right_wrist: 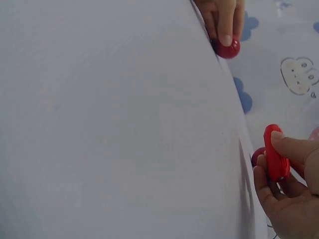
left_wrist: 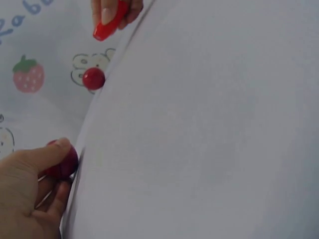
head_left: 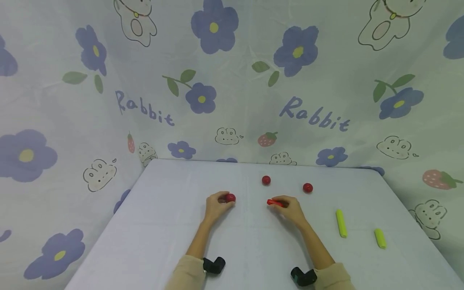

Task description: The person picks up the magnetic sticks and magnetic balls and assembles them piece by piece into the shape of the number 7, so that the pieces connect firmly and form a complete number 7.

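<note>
My left hand (head_left: 216,207) grips a shiny dark red ball (head_left: 230,197) between thumb and fingers at the middle of the table. In the left wrist view a thin dark line crosses this ball (left_wrist: 64,163). To its right, my right hand (head_left: 290,209) pinches a short bright red stick (head_left: 274,202). The right wrist view shows the stick (right_wrist: 275,154) with the thumb near its upper end and the fingers behind; its exact kind is unclear. A second red ball (head_left: 266,180) lies beyond the hands, and a third red ball (head_left: 307,187) lies beyond the right hand.
Two yellow-green sticks lie right of the right forearm: a longer stick (head_left: 341,223) and a shorter stick (head_left: 380,238). All rest on a white-covered table (head_left: 145,229). A curtain (head_left: 239,80) printed with flowers and rabbits hangs behind and at the sides.
</note>
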